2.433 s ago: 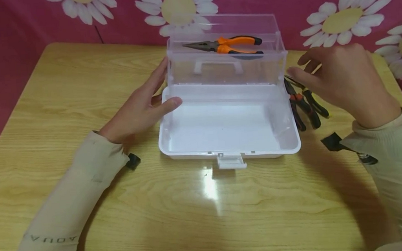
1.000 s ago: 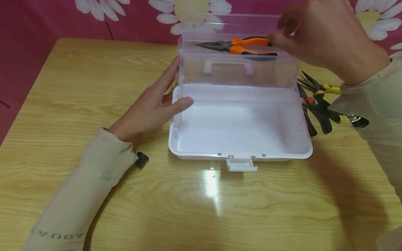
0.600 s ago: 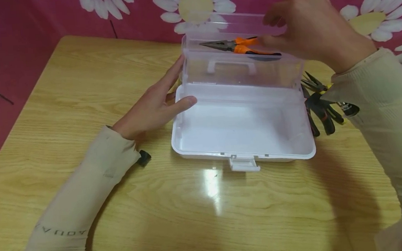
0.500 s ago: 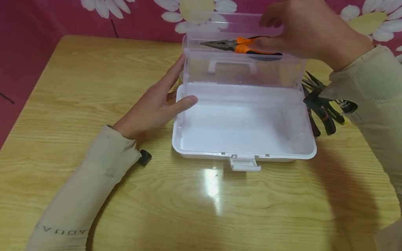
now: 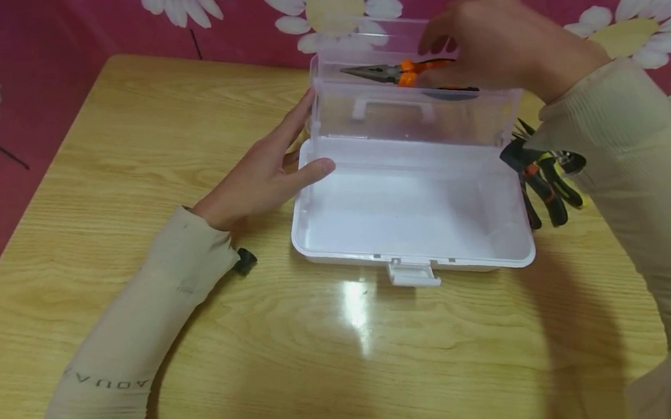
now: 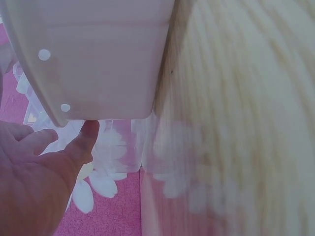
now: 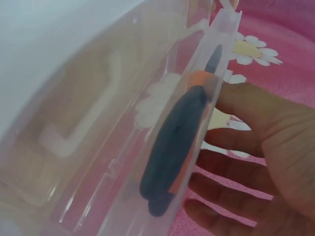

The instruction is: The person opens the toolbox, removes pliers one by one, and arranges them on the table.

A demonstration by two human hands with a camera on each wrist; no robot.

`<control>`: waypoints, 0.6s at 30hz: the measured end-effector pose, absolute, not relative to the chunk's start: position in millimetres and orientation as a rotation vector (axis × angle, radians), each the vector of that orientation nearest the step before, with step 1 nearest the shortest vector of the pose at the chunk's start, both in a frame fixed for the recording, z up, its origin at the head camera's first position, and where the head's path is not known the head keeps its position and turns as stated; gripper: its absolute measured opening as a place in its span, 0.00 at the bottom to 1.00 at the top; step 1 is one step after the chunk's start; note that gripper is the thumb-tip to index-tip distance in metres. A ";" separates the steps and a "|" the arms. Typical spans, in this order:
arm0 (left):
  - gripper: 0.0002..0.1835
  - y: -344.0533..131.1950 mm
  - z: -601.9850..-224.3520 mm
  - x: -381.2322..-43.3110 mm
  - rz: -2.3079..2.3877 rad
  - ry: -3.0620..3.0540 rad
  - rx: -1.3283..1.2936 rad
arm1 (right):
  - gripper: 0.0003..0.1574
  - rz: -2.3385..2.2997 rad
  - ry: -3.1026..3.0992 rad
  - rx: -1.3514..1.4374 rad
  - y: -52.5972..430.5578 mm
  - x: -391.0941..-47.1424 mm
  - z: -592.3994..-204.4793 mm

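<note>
A clear-lidded white toolbox (image 5: 411, 207) stands with its lid raised. My left hand (image 5: 267, 172) holds its left side, thumb over the rim and fingers reaching behind; one fingertip touches the back of the box (image 6: 103, 64) in the left wrist view. Long-nose pliers (image 5: 407, 72) with orange and black handles lie in the clear upper tray (image 5: 324, 71). My right hand (image 5: 497, 45) is over those handles, its thumb hiding part of the lower one. In the right wrist view the thumb is beside the pliers (image 7: 172, 142) while the other fingers are spread and loosely bent, apart from them.
More pliers (image 5: 547, 189) with black, red and yellow handles lie on the wooden table (image 5: 300, 363), right of the box and partly under my right sleeve. A latch (image 5: 413, 274) hangs at the box front. Behind the table is a pink flowered backdrop (image 5: 249, 19).
My right hand has gone from above the loose pliers on the right, up and leftward to the long-nose pliers in the tray. The left hand has kept its place on the box. The view has shifted slightly.
</note>
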State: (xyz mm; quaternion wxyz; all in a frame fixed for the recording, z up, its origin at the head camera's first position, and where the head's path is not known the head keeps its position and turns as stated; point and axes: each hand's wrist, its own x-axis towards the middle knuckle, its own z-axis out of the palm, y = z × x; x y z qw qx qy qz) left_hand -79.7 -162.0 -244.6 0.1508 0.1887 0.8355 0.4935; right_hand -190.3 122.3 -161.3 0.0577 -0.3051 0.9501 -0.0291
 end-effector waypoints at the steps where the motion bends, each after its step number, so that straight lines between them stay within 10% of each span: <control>1: 0.48 -161.9 -244.7 -79.7 1.419 2.398 0.541 | 0.25 -0.093 2.867 -0.911 121.5 -191.4 -161.2; 18: 0.48 -161.7 -245.5 -79.5 1.440 2.390 0.537 | 0.29 0.068 2.745 -0.725 99.8 -202.0 -152.9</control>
